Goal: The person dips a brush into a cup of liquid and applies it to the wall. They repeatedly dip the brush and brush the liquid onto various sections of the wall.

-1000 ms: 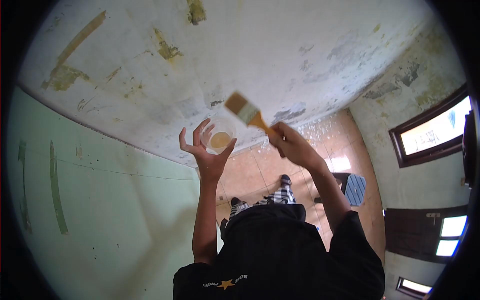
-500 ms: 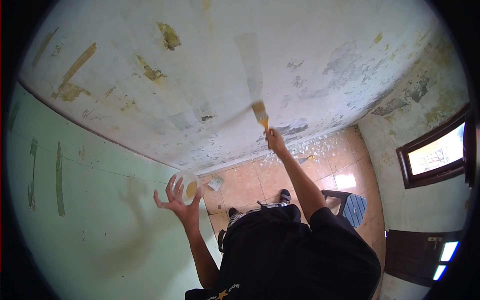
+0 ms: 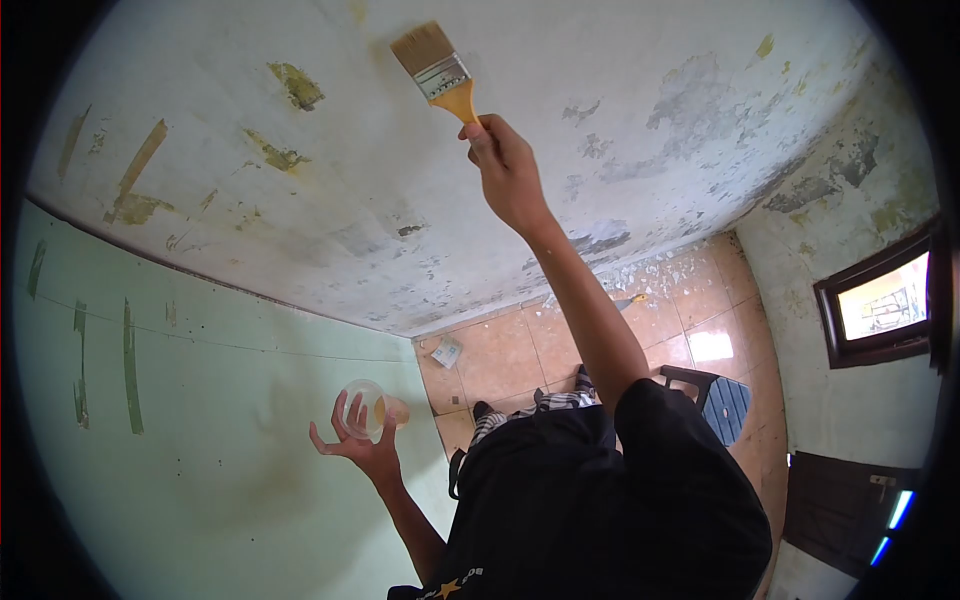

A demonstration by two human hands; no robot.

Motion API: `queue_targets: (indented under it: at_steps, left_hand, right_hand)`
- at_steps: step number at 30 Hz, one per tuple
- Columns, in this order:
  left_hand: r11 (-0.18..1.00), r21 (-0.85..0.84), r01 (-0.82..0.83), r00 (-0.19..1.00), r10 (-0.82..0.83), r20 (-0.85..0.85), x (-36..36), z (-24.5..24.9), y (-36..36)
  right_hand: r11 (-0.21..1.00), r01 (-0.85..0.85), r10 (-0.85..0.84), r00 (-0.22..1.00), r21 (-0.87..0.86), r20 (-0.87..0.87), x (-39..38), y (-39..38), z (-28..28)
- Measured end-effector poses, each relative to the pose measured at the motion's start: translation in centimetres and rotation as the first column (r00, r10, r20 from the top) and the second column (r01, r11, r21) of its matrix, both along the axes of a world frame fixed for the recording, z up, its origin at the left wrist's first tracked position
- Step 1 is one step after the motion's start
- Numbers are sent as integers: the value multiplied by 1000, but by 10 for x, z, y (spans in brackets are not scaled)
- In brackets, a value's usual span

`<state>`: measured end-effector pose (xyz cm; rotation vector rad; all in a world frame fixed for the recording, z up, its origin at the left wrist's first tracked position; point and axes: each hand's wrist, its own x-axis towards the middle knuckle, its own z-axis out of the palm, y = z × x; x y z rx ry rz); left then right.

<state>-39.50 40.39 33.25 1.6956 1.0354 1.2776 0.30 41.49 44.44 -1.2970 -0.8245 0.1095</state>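
Note:
A wide paintbrush (image 3: pixel 438 72) with a yellow handle and brown bristles is gripped in my right hand (image 3: pixel 508 170), raised high against the white wall (image 3: pixel 480 250). The bristles point up and to the left, overlapping the wall in this view. My left hand (image 3: pixel 368 440) holds a clear plastic cup (image 3: pixel 362 398) lower down on the left, its fingers curled around the side. Something yellowish shows inside the cup. Peeling grey patches and olive-yellow stains mark the white wall.
A pale green wall (image 3: pixel 230 400) meets the white one on the left. Paint flakes and a scraper (image 3: pixel 630 302) lie on the tiled floor (image 3: pixel 500 355), with a small packet (image 3: pixel 446 351) to the left. On the right are a dark blue plastic stool (image 3: pixel 727 410) and a wood-framed window (image 3: pixel 882 300).
My right hand has lifted the paintbrush up the wall and to the left. The damp-looking streak seen before is largely hidden or faded. My left hand with the cup is slightly lower.

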Motion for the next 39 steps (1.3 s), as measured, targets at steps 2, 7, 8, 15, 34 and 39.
queue_targets:
  at_steps: [2,7,8,15,34,39]
  left_hand:
    - [1000,29,8,1000,-8,-10,1,1,-1]
    - [999,44,18,999,-19,38,-6,7,4]
    - [999,46,10,999,-12,40,-10,9,4]
    - [998,52,-28,999,29,-22,-41,6,14]
    - [1000,-6,-21,997,21,-75,-52,15,20]
    - [1000,18,9,999,-9,-38,-46,14,27]
  right_hand:
    - [1000,5,-5,999,14,-40,0,14,-36]
    - [972,-21,-48,958,-236,-282,-27,-1,-275]
    - [941,-59,-75,923,-332,-377,-36,-14,-315]
    - [960,-79,-7,952,-269,-305,-88,-24,-207]
    - [870,-170,-79,878,-462,-473,-85,-7,-338]
    - [935,-122,24,959,-333,-284,-102,-6,-193]
